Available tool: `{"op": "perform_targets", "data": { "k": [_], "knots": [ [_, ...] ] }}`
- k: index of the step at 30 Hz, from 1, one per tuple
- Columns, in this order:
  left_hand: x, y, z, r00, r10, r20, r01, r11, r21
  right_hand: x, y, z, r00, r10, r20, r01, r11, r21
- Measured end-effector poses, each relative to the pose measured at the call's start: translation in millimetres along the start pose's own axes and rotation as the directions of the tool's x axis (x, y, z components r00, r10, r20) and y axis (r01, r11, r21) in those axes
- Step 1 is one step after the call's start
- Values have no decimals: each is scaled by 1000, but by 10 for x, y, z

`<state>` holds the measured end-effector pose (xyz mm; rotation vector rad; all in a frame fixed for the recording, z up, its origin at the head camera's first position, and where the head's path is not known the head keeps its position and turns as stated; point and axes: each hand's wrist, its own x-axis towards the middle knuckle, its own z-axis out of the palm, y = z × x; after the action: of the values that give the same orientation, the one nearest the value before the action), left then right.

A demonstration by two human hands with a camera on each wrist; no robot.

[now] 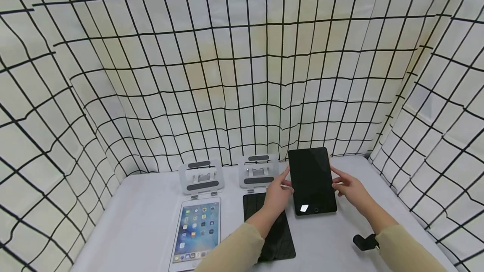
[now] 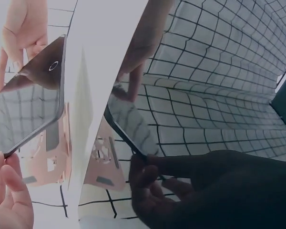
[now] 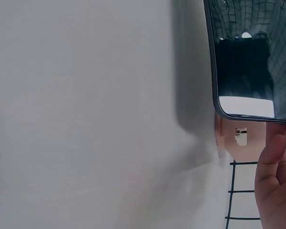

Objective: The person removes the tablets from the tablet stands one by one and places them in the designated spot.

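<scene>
A black tablet (image 1: pixel 311 179) with a round home button stands tilted, screen toward me, above the right side of the table. My left hand (image 1: pixel 278 192) pinches its left edge, and my right hand (image 1: pixel 348 186) pinches the right edge. In the left wrist view the left fingers grip the tablet's (image 2: pixel 28 114) rim. The right wrist view shows the right hand (image 3: pixel 276 188) at the tablet's (image 3: pixel 243 71) edge. Behind the tablet is a pink stand (image 2: pixel 52 152), mostly hidden; whether they touch I cannot tell.
Another dark tablet (image 1: pixel 277 238) lies flat under my left forearm, its surface reflecting the hands. Left of it lies a white tablet (image 1: pixel 198 228) with a lit icon screen. Two pale folding stands (image 1: pixel 201 187) (image 1: pixel 258 181) stand behind them. Black-gridded cloth walls (image 1: pixel 242 74) surround the white table (image 1: pixel 128 221).
</scene>
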<state>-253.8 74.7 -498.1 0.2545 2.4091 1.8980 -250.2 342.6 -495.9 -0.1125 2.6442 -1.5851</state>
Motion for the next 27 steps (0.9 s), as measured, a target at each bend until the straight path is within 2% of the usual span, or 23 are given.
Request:
{"op": "perform_targets", "data": {
  "k": [4, 10, 15, 20, 27],
  "knots": [
    [-71, -28, 2, 1000, -7, 20, 7, 1000, 10, -58, 28, 11, 998, 45, 39, -46, 999, 12],
    [-166, -87, 44, 1000, -26, 10, 25, 999, 27, -168, 60, 25, 994, 75, 83, -77, 997, 29],
    [-269, -121, 106, 998, -68, 12, 68, 998, 8, -268, 92, 25, 986, 125, 106, -130, 991, 39],
    [-360, -111, 161, 995, -94, 20, 93, 994, 55, -353, 134, -14, 979, 157, 133, -166, 985, 57],
    [-459, -91, 221, 994, -103, 44, 99, 990, 100, -442, 184, -71, 963, 183, 196, -202, 976, 79]
  ]
}}
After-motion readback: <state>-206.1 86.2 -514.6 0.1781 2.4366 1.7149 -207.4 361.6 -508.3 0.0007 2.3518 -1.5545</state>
